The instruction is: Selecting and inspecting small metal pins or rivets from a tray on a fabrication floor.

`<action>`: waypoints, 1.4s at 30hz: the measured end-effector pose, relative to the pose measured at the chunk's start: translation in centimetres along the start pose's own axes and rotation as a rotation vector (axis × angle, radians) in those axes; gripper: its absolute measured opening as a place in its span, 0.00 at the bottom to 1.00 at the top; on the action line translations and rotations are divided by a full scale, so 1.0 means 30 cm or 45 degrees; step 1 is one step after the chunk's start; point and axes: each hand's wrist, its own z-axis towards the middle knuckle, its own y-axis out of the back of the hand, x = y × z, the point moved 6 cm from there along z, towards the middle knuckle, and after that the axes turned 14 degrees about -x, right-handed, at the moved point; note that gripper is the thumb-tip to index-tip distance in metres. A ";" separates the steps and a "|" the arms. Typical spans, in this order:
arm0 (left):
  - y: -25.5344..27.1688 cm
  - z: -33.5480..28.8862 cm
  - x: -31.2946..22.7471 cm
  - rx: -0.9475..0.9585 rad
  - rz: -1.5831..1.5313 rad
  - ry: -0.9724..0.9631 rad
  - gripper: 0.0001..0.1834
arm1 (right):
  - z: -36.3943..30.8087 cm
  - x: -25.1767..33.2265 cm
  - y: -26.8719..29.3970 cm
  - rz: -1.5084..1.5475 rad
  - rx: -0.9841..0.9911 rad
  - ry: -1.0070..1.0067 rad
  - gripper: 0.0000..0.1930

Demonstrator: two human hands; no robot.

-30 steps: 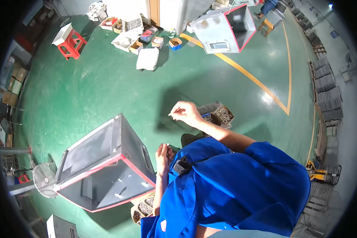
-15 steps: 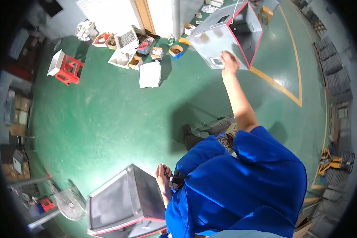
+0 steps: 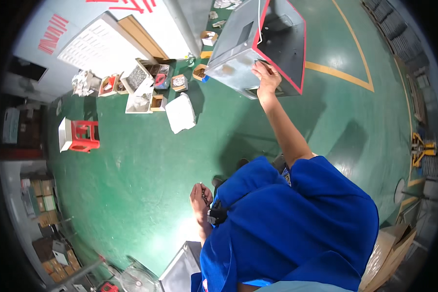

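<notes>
A grey metal box cabinet [image 3: 238, 46] with red edging round its open side stands ahead of me, tilted in view. My right hand [image 3: 267, 80] is stretched out to its near corner, beside the red edge. Its fingertips are pinched together against or very close to the metal; whatever they hold is too small to name. Lower down, my left hand [image 3: 199, 198] is held at waist height with curled fingers. Several small dark metal pieces [image 3: 204, 194] lie in its palm, their kind too small to tell. A black device [image 3: 216, 215] sits by that wrist.
Boxes of small parts [image 3: 156, 102] and a white bundle [image 3: 181, 113] rest on the green floor ahead left. Further left stands a red stool [image 3: 85, 136] with a white bin. Another grey cabinet [image 3: 182, 267] and a fan [image 3: 137, 281] are near the lower edge.
My view has turned, and the second cabinet has slid mostly out at the bottom. The right hand has moved from the cabinet's panel up to its red-edged corner. The left still holds small pieces.
</notes>
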 end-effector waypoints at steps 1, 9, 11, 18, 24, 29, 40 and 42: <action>-0.029 0.024 -0.036 0.085 0.027 0.002 0.14 | -0.012 0.009 -0.005 0.004 0.004 0.029 0.04; -0.130 0.345 -0.235 0.461 0.233 0.079 0.16 | -0.092 0.052 -0.001 -0.076 -0.131 0.280 0.04; -0.145 0.441 -0.293 0.570 0.310 0.098 0.17 | -0.114 0.081 -0.006 -0.138 -0.212 0.419 0.03; -0.057 0.717 -0.547 0.646 0.385 0.146 0.13 | -0.286 0.092 -0.076 -0.481 -0.367 0.892 0.04; -0.101 0.853 -0.606 0.856 0.591 0.334 0.13 | -0.316 0.084 0.010 -0.742 -0.668 1.028 0.02; -0.164 0.848 -0.610 0.961 0.669 0.385 0.13 | -0.326 0.026 0.003 -0.450 -0.617 0.889 0.04; -0.360 0.821 -0.580 1.249 0.843 0.427 0.14 | -0.349 -0.005 0.024 -0.288 -0.671 0.711 0.11; -0.414 0.822 -0.579 1.314 0.858 0.461 0.15 | -0.379 0.015 0.005 -0.167 -0.686 0.673 0.11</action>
